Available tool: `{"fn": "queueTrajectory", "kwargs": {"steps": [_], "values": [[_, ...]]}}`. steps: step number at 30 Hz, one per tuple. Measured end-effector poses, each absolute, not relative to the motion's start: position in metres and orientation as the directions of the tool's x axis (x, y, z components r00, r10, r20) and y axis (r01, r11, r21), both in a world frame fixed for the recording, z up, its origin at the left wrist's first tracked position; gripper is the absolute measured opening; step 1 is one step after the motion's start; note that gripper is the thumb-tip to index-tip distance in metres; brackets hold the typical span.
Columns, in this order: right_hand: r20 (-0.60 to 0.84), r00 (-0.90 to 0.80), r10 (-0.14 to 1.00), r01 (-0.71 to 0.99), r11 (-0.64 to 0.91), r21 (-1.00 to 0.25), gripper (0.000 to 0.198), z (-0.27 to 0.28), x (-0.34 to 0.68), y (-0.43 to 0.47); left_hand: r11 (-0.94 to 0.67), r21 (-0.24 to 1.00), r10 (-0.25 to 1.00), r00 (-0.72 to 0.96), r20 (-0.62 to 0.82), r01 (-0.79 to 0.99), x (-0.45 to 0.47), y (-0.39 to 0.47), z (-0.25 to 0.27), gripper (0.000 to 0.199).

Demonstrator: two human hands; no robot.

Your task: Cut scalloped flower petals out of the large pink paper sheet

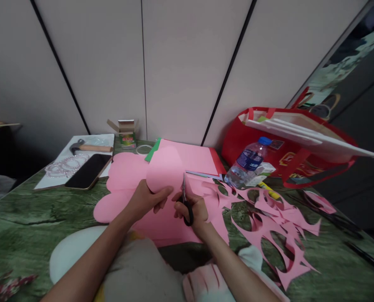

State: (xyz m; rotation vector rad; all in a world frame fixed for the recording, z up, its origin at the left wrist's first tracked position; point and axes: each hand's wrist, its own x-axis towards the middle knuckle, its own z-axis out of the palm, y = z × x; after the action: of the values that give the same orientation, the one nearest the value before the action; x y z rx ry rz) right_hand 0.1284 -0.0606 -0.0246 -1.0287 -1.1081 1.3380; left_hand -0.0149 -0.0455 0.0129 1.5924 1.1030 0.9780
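A rounded piece of pink paper [165,165] is pinched by its lower edge between the thumb and fingers of my left hand [149,196]. My right hand [193,209] is closed on a pair of scissors [189,214] with black handles. Their blades point up, along the right edge of the held paper. Below both hands lie larger pink sheets [174,228] on the table, with rounded pink shapes [110,207] on their left side. Curved pink offcuts [283,235] with holes are heaped to the right.
A phone [89,171], a hammer [94,148], beads [66,166] and a small open box [127,134] stand or lie at left. Behind are coloured sheets [190,157]. On the right are a water bottle [248,161] and a red bag [237,136] against the wall.
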Motion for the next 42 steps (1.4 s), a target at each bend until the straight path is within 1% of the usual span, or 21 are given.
{"fn": "queueTrajectory", "kwargs": {"steps": [4,9,14,16,20,25,32,42], "values": [[0.02,-0.068,0.998,-0.21,0.005,-0.978,0.013,-0.027,0.129,-0.06,-0.159,0.964,0.956,0.276,0.097,0.212,-0.016,-0.045,0.012,0.042],[0.04,-0.097,0.995,-0.23,0.017,-0.973,0.013,-0.032,0.129,-0.06,-0.192,0.962,0.952,0.273,0.135,0.195,-0.015,-0.044,0.016,0.043],[0.059,-0.146,0.988,-0.231,0.024,-0.973,0.013,-0.036,0.129,-0.062,-0.165,0.972,0.953,0.281,0.114,0.166,-0.012,-0.045,0.019,0.04],[0.063,-0.154,0.986,-0.226,0.026,-0.974,0.015,-0.038,0.129,-0.061,-0.17,0.973,0.955,0.268,0.123,0.157,-0.012,-0.045,0.018,0.039],[0.066,-0.148,0.987,-0.21,0.033,-0.977,0.027,-0.036,0.131,-0.061,-0.182,0.968,0.954,0.27,0.132,0.17,-0.013,-0.045,0.013,0.038],[0.058,-0.135,0.989,-0.193,0.031,-0.981,0.022,-0.031,0.133,-0.062,-0.186,0.965,0.945,0.301,0.125,0.184,-0.014,-0.046,0.014,0.04],[0.055,-0.13,0.99,-0.19,0.029,-0.981,0.021,-0.032,0.132,-0.061,-0.176,0.967,0.94,0.322,0.11,0.182,-0.014,-0.046,0.014,0.039],[0.05,-0.135,0.99,-0.19,0.023,-0.982,0.018,-0.032,0.133,-0.061,-0.177,0.968,0.944,0.309,0.116,0.177,-0.015,-0.046,0.015,0.041]]}}
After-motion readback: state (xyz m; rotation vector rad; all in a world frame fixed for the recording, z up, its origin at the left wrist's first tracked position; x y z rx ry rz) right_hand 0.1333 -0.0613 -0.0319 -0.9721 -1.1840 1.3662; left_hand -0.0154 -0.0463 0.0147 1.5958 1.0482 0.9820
